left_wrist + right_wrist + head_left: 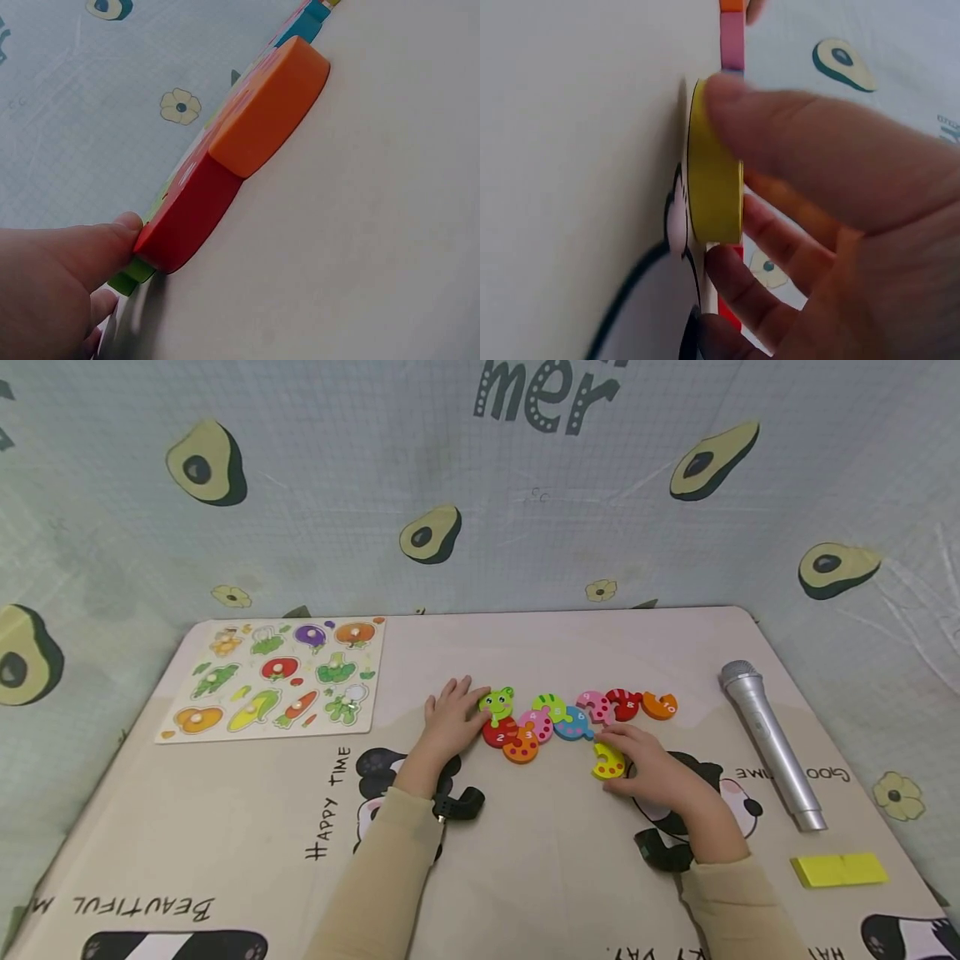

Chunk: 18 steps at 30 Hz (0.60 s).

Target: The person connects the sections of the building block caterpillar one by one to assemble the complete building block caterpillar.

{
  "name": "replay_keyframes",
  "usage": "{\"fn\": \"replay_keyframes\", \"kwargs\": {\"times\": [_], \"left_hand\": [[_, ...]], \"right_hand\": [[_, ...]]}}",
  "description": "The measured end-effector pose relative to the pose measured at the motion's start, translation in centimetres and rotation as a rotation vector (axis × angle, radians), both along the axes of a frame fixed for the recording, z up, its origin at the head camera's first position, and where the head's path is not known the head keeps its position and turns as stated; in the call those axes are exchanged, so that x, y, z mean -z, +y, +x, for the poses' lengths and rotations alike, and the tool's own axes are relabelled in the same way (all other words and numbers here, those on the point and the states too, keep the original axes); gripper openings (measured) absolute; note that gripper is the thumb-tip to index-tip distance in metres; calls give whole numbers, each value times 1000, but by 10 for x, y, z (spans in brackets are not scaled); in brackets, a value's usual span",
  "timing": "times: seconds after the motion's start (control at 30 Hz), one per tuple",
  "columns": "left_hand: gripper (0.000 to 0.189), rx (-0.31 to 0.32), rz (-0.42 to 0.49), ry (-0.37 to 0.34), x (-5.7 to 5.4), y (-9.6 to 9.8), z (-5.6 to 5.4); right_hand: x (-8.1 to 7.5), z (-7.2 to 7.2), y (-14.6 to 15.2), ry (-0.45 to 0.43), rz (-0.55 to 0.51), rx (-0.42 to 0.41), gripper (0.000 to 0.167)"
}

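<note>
A chain of colourful numbered caterpillar puzzle pieces lies mid-table. At its left end are a green smiling head piece [497,703], a red piece [499,732] and an orange piece [521,746]. My left hand [450,722] touches the head's left side with thumb and fingers extended. A pink piece [536,724], a light green piece and a blue piece [573,723] continue the chain rightward. My right hand [656,768] pinches a yellow spotted puzzle piece [718,180] between thumb and fingers, just below the blue piece.
Beyond the blue piece lie a pink piece [595,707], a red striped piece [623,703] and an orange tail-like piece [660,706]. A vegetable peg board [360,714] lies at back left. A silver microphone [776,747] and a yellow block [840,870] are at right.
</note>
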<state>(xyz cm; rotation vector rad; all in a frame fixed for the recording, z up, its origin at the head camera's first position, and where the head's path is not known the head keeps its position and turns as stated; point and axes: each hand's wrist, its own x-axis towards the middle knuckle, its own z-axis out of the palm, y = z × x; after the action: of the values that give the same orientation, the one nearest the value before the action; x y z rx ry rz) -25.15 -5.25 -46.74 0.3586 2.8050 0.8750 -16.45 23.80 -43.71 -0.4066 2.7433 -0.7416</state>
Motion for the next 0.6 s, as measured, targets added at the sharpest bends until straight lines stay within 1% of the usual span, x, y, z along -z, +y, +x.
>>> {"fn": "replay_keyframes", "kwargs": {"times": [0.07,0.17,0.27,0.37,0.47,0.6], "left_hand": [[45,0,1,0,0,0,0],[45,-2,6,-1,-1,0,0],[45,-3,9,-3,-2,0,0],[45,-1,8,-4,-2,1,0],[45,-1,7,-3,-2,1,0],[45,-1,5,1,-2,1,0]], "right_hand": [[2,-1,0,7,-8,-7,58],[2,-2,-1,9,-13,5,56],[1,-3,-2,7,-31,53,57],[0,-6,-5,15,-56,124,62],[2,-10,-9,27,-68,172,66],[7,-14,-12,50,-72,196,68]]}}
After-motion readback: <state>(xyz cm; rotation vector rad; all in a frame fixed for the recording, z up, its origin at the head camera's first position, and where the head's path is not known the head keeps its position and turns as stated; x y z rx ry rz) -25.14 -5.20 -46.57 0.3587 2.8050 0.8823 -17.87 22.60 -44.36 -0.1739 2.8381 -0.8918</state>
